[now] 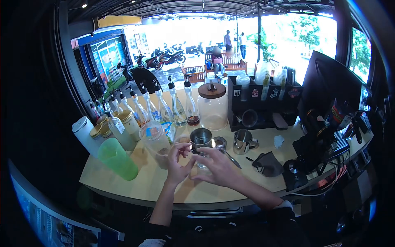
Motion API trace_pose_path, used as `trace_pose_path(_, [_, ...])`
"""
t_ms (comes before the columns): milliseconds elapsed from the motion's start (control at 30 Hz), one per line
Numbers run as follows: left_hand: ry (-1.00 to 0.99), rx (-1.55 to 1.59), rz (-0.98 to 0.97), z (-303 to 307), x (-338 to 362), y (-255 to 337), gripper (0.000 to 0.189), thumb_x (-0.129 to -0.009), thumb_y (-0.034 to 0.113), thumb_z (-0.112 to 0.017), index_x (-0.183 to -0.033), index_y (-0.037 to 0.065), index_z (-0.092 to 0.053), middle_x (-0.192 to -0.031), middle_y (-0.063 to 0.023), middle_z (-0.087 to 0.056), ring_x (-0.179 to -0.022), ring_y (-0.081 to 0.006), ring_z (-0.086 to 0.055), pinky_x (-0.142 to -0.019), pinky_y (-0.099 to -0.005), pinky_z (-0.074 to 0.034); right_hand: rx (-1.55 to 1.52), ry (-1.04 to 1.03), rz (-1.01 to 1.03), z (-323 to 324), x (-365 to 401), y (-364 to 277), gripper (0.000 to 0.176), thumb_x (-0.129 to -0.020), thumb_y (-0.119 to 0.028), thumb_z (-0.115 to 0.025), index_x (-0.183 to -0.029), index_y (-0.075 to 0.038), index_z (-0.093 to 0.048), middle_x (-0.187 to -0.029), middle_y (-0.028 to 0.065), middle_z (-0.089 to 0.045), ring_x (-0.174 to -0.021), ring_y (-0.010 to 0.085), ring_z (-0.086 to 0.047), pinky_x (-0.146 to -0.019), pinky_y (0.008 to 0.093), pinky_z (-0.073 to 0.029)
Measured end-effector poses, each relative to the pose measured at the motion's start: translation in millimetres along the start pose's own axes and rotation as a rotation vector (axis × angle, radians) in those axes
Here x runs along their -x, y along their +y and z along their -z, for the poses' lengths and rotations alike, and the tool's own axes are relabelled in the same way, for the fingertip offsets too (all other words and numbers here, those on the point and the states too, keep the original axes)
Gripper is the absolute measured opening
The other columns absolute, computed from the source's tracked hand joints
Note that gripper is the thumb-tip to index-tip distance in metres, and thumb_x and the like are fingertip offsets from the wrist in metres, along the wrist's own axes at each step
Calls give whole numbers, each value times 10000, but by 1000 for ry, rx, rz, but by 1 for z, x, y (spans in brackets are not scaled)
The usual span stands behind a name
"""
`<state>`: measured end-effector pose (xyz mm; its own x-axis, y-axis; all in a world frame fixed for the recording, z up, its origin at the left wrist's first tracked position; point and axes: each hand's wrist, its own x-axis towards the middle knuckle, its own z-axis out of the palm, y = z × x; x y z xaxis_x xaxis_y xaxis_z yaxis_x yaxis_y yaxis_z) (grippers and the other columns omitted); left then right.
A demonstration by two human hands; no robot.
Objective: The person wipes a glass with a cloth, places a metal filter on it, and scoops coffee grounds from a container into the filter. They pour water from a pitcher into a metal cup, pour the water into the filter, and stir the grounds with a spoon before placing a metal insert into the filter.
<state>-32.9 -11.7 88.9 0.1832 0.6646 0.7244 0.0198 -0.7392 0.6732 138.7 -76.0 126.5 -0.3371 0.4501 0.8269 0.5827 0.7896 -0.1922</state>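
Observation:
My left hand (179,164) is raised over the counter, its fingers curled and apart, with nothing visible in them. Close beside it, my right hand (217,166) has its thumb and fingers spread, and no object shows in its grasp. Just beyond both hands stands a metal cup (201,138). A small clear glass, partly hidden by my right hand, shows beneath the cup. To the left is a tall clear plastic container (155,144). A spoon (232,159) lies right of my right hand, near a steel pitcher (243,142).
A green jug (119,159) and pump bottles (177,107) stand left. Behind are a lidded glass jar (212,108) and a black cup organizer (263,103). A dark cloth (268,164) and coffee machine (325,144) are right. People are outside.

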Motion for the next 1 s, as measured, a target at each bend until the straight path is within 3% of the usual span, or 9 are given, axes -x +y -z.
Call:
trace_pose_path(133, [-159,101,108,25,11,11,595,-671,27,-772,-1204,79,-514,-999,-3,-519,-849,-87,-515,-745,-254,-428,-21,-123,186,-26,-9,-3,438,-729,-383,-743,-1034,-99,-606,-985,64,-560,-921,230,-576,-825,424,-454])
trace_pose_path(233, [-450,363,302,48,17,14,799,-640,88,-841,-1314,79,-412,-1137,-22,-536,-1060,-121,-545,-911,-291,-454,22,-180,366,-52,-11,-4,308,-789,-342,-676,-947,-90,-596,-897,38,-550,-897,198,-576,-818,377,-446])
trace_pose_path(467, [-488,280,464,93,42,12,733,-689,48,-794,-1315,66,-413,-1222,-50,-516,-1127,-141,-521,-941,-296,-450,34,-274,501,-92,-13,-19,286,-810,-228,-617,-1029,-46,-587,-896,47,-575,-937,185,-597,-894,347,-454])
trace_pose_path(633, [-424,188,407,115,55,5,574,-793,-29,-628,-1317,60,-413,-1204,-60,-524,-1106,-141,-527,-943,-298,-445,30,-301,536,-112,-16,-27,354,-793,-156,-589,-1125,-36,-565,-974,62,-598,-966,196,-608,-895,344,-460])
trace_pose_path(767, [-388,155,383,134,60,-10,513,-833,-14,-598,-1308,49,-415,-1186,-61,-524,-1073,-140,-534,-939,-301,-441,82,-306,466,-120,-19,-28,431,-780,-141,-577,-1199,-48,-538,-1004,63,-601,-953,200,-615,-857,339,-470])
trace_pose_path(800, [-264,220,404,138,61,-12,497,-842,1,-605,-1301,42,-418,-1176,-61,-525,-1061,-141,-535,-940,-303,-437,120,-302,417,-120,-20,-27,466,-770,-145,-578,-1225,-57,-529,-1001,59,-601,-943,198,-617,-836,334,-474])
trace_pose_path(867, [-143,293,425,142,61,-23,483,-851,17,-612,-1294,36,-420,-1166,-62,-525,-1050,-141,-535,-941,-305,-434,121,-259,394,-117,-25,-25,317,-808,-163,-589,-1109,-67,-576,-920,44,-594,-866,193,-615,-760,332,-482])
trace_pose_path(933, [178,171,245,142,55,-36,457,-867,33,-616,-1283,35,-427,-1156,-64,-522,-1055,-143,-530,-925,-303,-433,139,-260,342,-118,-27,-24,149,-858,-192,-594,-943,-69,-589,-818,38,-564,-785,192,-600,-693,331,-478])
trace_pose_path(1000, [271,82,241,134,46,-47,607,-812,122,-715,-1321,36,-396,-1228,-91,-502,-1107,-188,-518,-916,-324,-434,134,-209,375,-120,-33,-29,177,-888,-226,-597,-819,-68,-557,-760,42,-541,-736,196,-588,-665,328,-473])
